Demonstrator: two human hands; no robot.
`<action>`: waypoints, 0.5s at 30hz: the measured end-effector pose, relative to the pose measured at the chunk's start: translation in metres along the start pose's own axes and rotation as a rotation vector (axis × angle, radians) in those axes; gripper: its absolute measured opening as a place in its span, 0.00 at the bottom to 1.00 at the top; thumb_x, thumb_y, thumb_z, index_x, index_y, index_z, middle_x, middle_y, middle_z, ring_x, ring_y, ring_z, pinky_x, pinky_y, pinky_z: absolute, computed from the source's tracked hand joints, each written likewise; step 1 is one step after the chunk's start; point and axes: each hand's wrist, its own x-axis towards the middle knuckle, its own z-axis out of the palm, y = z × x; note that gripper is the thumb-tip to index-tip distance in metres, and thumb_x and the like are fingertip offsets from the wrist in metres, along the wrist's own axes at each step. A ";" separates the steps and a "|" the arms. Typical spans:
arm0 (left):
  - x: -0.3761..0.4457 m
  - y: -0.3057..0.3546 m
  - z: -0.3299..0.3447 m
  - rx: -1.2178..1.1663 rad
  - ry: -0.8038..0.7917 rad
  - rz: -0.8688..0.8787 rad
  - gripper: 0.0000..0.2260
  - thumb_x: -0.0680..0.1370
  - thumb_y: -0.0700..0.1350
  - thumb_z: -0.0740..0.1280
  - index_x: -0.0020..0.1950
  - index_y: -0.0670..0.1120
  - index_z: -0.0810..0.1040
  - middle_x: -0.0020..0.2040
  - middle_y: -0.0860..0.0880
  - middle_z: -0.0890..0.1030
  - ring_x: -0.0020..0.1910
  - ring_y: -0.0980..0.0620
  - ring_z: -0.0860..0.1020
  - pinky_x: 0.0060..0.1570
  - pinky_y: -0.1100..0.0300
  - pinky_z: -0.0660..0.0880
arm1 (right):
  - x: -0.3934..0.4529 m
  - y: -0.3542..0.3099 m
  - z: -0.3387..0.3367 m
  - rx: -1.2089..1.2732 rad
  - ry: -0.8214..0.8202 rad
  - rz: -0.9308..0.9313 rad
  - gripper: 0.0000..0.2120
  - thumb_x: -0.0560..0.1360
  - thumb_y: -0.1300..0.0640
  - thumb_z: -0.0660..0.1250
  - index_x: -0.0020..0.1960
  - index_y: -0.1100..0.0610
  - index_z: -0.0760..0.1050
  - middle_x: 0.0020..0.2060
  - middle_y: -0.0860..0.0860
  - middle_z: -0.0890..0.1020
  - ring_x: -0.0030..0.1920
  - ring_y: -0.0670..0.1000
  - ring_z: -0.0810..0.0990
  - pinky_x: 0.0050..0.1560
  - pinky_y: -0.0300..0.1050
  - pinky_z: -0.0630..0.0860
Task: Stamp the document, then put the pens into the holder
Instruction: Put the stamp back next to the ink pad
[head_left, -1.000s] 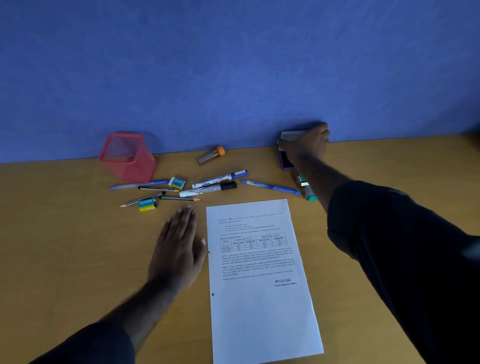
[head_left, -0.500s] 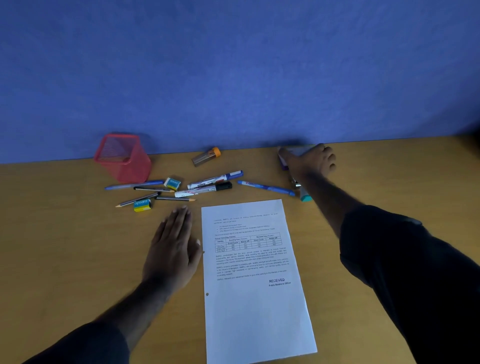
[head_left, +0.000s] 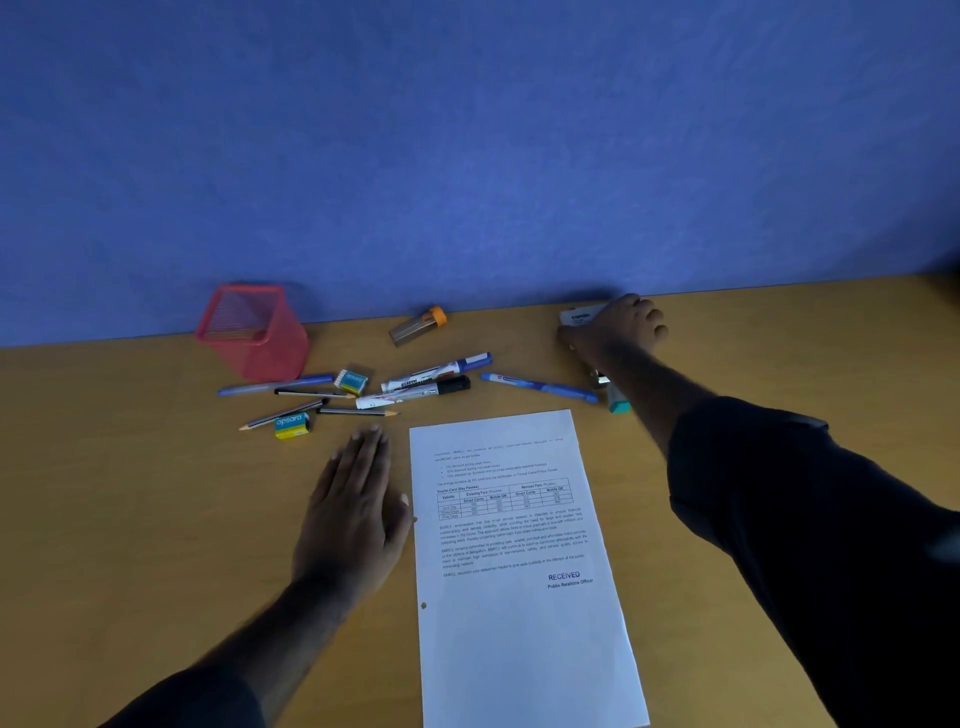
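The printed document (head_left: 519, 551) lies on the wooden table (head_left: 130, 519), with "RECEIVED" (head_left: 563, 576) in dark ink near its lower right. My left hand (head_left: 353, 509) lies flat on the table, its thumb at the sheet's left edge. At the back right, my right hand (head_left: 621, 327) curls over a white ink pad box (head_left: 577, 317). The red mesh holder (head_left: 249, 332) stands at the back left. Loose on the table are a blue pen (head_left: 540, 387), two markers (head_left: 439, 370) (head_left: 415, 393), another blue pen (head_left: 275, 385) and pencils (head_left: 358, 412).
Two small erasers (head_left: 353, 381) (head_left: 292, 425) lie among the pens. A lead tube with an orange cap (head_left: 418, 326) rests near the blue wall. A teal-tipped item (head_left: 618, 405) shows beside my right forearm.
The purple pad that showed under my right hand is now covered, and the hand sits over the closed white box. My left hand has stayed flat beside the paper.
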 end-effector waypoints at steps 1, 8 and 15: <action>0.000 0.000 0.000 -0.003 -0.002 -0.003 0.30 0.79 0.53 0.51 0.79 0.42 0.57 0.80 0.45 0.57 0.79 0.47 0.56 0.76 0.50 0.55 | 0.001 -0.002 0.000 -0.005 0.004 0.005 0.50 0.62 0.39 0.72 0.72 0.64 0.56 0.69 0.62 0.66 0.69 0.63 0.64 0.67 0.56 0.63; 0.001 -0.001 0.000 -0.012 -0.006 0.001 0.30 0.79 0.53 0.52 0.79 0.42 0.57 0.80 0.45 0.57 0.79 0.47 0.56 0.76 0.48 0.58 | 0.001 0.000 -0.001 0.015 0.006 0.015 0.50 0.62 0.34 0.71 0.72 0.63 0.57 0.69 0.62 0.67 0.69 0.63 0.65 0.67 0.57 0.62; 0.001 -0.001 0.000 -0.010 -0.008 0.007 0.29 0.79 0.53 0.52 0.78 0.42 0.58 0.80 0.44 0.58 0.78 0.46 0.57 0.76 0.47 0.58 | -0.044 0.045 -0.014 0.200 0.187 -0.053 0.33 0.70 0.39 0.65 0.64 0.61 0.68 0.62 0.60 0.73 0.63 0.63 0.69 0.61 0.57 0.65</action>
